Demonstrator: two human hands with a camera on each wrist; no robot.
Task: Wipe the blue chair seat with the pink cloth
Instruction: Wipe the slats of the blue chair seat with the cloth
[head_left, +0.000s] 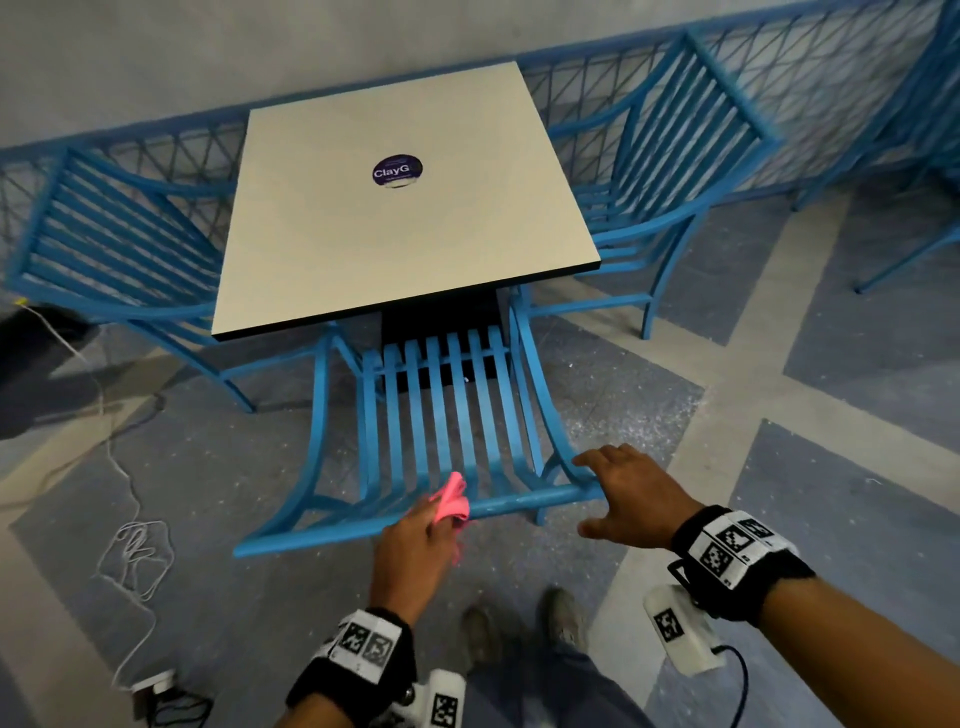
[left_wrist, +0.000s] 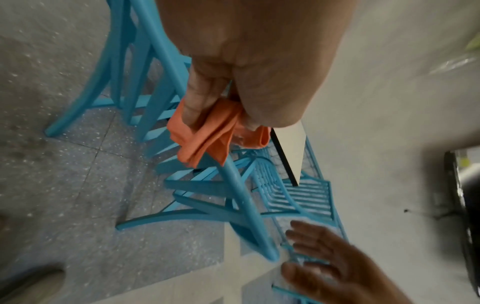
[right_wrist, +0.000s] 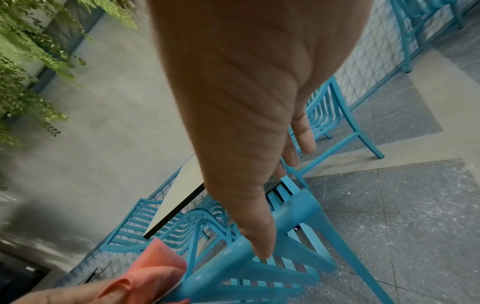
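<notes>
The blue slatted chair (head_left: 457, 415) is pushed in at the table with its back toward me; its seat runs under the tabletop and is mostly hidden. My left hand (head_left: 439, 519) grips the bunched pink cloth (head_left: 453, 500) against the chair's top rail (head_left: 524, 501) near its middle. In the left wrist view the cloth (left_wrist: 207, 135) hangs from the curled fingers (left_wrist: 200, 98) onto the rail (left_wrist: 241, 195). My right hand (head_left: 597, 493) hovers open with spread fingers over the rail's right end, as the right wrist view shows with the hand (right_wrist: 275, 201) over the rail (right_wrist: 226, 265).
A white square table (head_left: 322, 244) with a round purple sticker stands beyond the chair. Two more blue chairs flank it, left (head_left: 119, 234) and right (head_left: 675, 156). A blue mesh fence (head_left: 831, 104) runs behind. A white cable (head_left: 135, 545) lies coiled on the floor at left.
</notes>
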